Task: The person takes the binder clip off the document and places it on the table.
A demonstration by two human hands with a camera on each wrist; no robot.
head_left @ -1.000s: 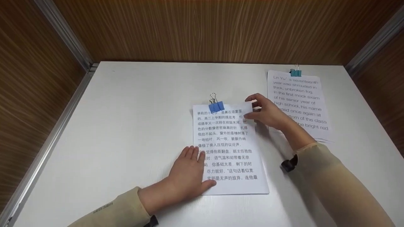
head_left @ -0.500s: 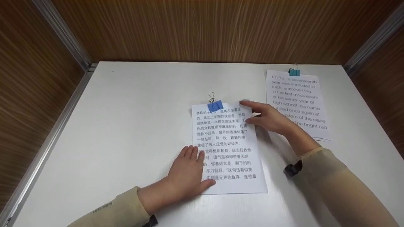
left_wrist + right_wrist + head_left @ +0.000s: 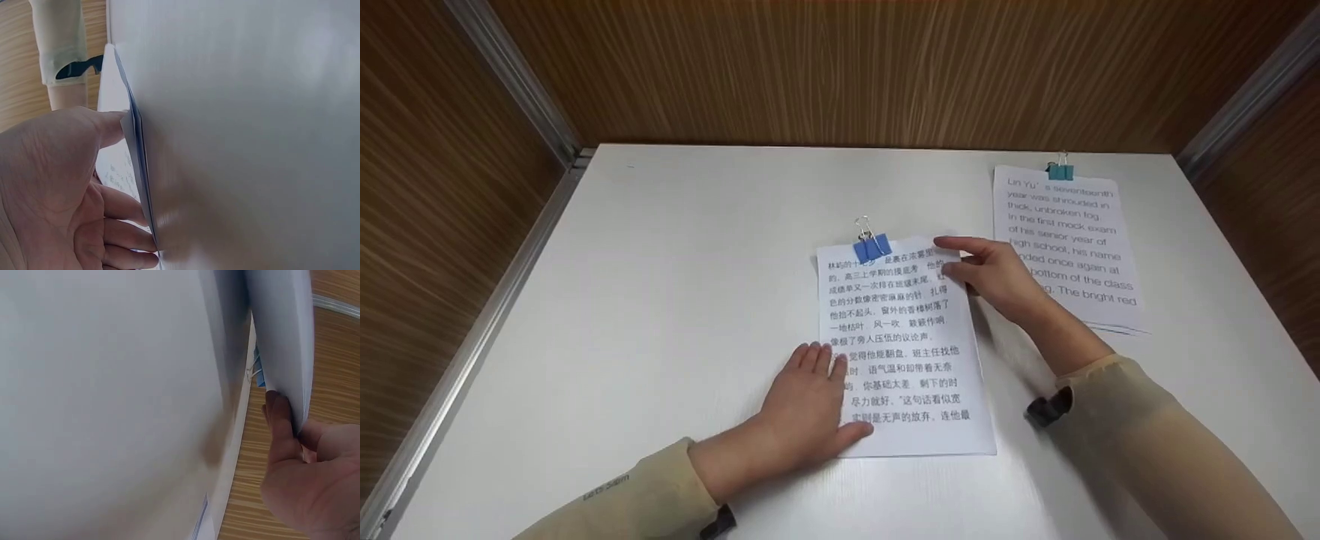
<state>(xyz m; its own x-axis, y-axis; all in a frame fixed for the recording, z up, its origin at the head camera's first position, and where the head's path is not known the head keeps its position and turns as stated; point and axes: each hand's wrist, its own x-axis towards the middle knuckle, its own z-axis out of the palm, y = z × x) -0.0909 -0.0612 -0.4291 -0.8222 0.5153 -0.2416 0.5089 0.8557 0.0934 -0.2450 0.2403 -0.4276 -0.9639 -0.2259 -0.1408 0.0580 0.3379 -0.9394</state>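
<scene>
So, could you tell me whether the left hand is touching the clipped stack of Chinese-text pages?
Touching. In the head view the left hand lies flat on the stack's lower left edge; the left wrist view shows its thumb against the paper edge.

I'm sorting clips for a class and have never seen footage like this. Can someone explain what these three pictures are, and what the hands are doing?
No machine here: a person works with bare hands, wearing three cameras. The wide picture comes from a camera on the head, looking down at a white table walled by wood panels. The two close, blurry pictures come from cameras on each wrist.

On the table lies a stack of papers with Chinese text, held at its top by a blue binder clip. The left hand rests flat on the stack's lower left edge. The right hand pinches the stack's upper right corner; its wrist view shows the fingers on the paper edge, lifted a little.

Farther right lies a second stack with English text, with a teal binder clip; nobody touches it.
</scene>
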